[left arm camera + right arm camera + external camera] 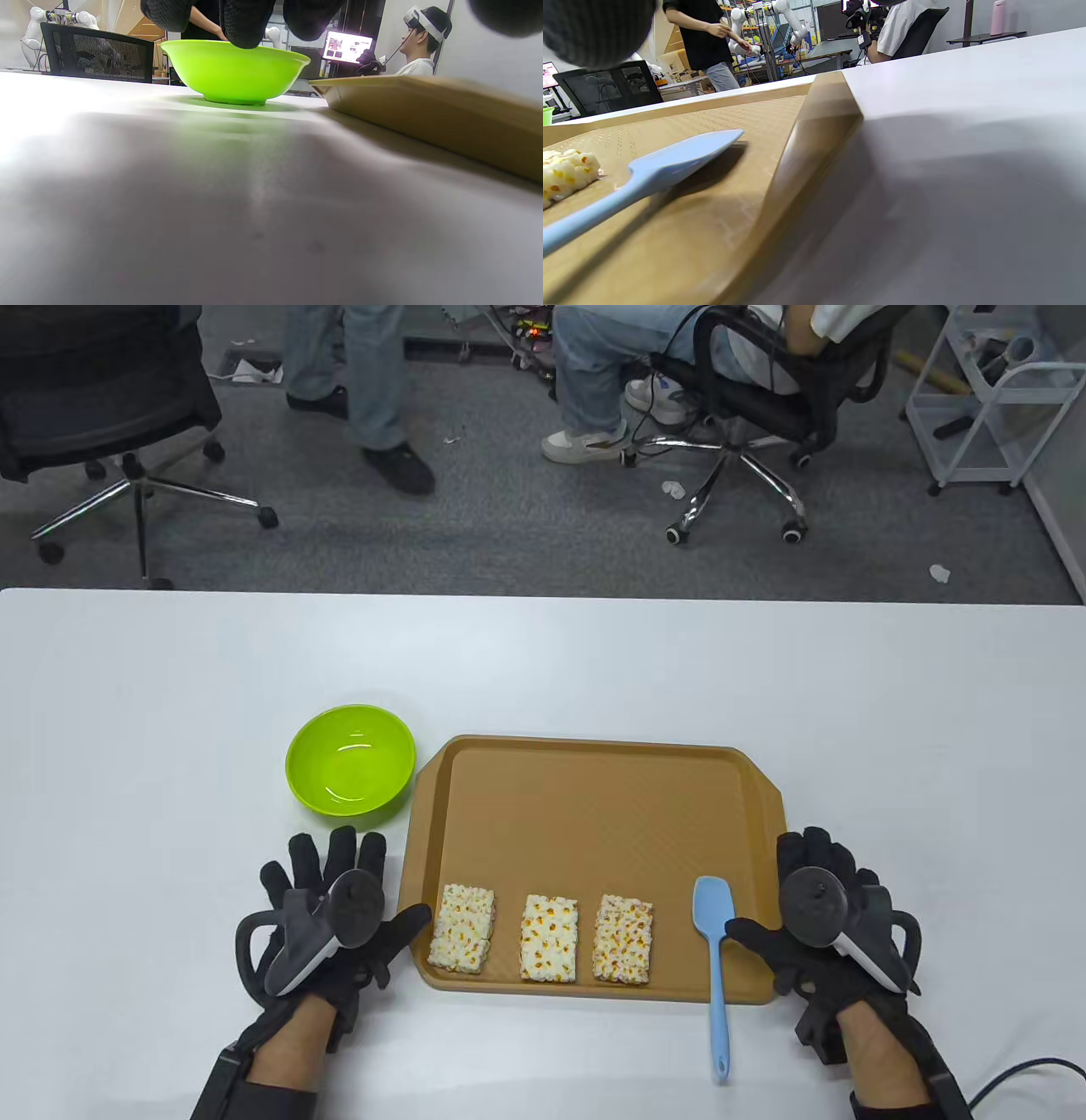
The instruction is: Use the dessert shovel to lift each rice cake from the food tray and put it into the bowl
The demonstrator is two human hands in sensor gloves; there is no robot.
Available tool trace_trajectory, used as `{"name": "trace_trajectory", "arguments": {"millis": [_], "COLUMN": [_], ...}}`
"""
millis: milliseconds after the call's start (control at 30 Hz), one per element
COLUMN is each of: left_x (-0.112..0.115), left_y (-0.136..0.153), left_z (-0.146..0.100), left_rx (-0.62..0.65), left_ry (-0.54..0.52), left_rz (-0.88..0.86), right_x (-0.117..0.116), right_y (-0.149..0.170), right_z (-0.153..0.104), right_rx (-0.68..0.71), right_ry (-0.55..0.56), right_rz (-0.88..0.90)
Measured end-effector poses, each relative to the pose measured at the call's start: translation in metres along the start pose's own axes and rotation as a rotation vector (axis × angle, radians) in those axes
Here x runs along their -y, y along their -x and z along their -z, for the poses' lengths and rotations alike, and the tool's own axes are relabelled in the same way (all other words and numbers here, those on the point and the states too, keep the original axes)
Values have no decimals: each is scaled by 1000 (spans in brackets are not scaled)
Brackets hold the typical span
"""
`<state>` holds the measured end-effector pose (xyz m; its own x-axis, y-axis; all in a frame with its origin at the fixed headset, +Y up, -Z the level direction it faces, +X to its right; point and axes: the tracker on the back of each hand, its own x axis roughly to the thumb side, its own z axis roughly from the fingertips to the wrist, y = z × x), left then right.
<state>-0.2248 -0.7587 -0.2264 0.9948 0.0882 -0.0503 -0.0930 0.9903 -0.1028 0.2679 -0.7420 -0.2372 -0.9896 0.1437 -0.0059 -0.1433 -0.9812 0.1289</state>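
while untouched, shovel across tray rim

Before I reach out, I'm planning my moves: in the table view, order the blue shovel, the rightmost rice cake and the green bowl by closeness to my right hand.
From the right hand:
1. Blue shovel, just to its left, on the tray's right side.
2. Rightmost rice cake, further left on the tray.
3. Green bowl, off the tray's far-left corner.

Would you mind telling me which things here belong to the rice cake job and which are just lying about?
Job: three rice cakes, shovel, tray, bowl.
Lying about: office chairs, white cart, paper scraps on the floor.
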Motion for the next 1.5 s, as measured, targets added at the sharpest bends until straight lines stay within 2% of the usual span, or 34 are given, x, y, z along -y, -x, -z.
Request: {"name": "trace_trajectory", "arguments": {"millis": [400, 667, 867, 1033, 1133, 1367, 1500], "left_x": [0, -6, -20, -19, -16, 2, 10], "left_y": [0, 12, 41, 65, 73, 76, 72], "left_z": [-1, 7, 17, 34, 46, 78, 87], "left_rx": [-8, -82, -227, -358, -443, -530, -568], "left_ry": [-4, -9, -64, -113, -90, -2, 1], "left_rz": [10, -32, -379, -613, -709, -926, -935], "right_x": [0, 2, -2, -3, -4, -4, -4], "right_y": [0, -2, -6, -11, -12, -13, -13], "right_z": [-1, -3, -3, -4, -4, -4, -4], "right_rx": [1, 17, 40, 57, 63, 65, 66], "right_ry": [-3, 3, -19, -37, -41, -58, -64], "right_rz": [9, 14, 13, 12, 14, 15, 13]}}
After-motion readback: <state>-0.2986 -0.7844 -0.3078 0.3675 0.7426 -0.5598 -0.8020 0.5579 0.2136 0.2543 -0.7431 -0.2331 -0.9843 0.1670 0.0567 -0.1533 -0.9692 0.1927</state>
